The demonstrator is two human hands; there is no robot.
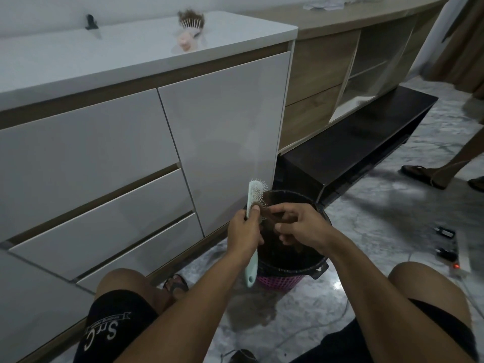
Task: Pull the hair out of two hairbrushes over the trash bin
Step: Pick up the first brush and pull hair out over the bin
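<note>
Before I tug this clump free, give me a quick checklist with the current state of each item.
1. Left hand has a firm grip on the mint hairbrush: ok.
2. Right hand pinches the hair clump: ok.
3. Brush and clump sit over the trash bin: ok.
4. Bin liner in place: ok.
5. Clump fully loosened from the bristles: cannot tell.
6. Second hairbrush cleaned: not ok, hair is on it, lying on the white countertop.
</note>
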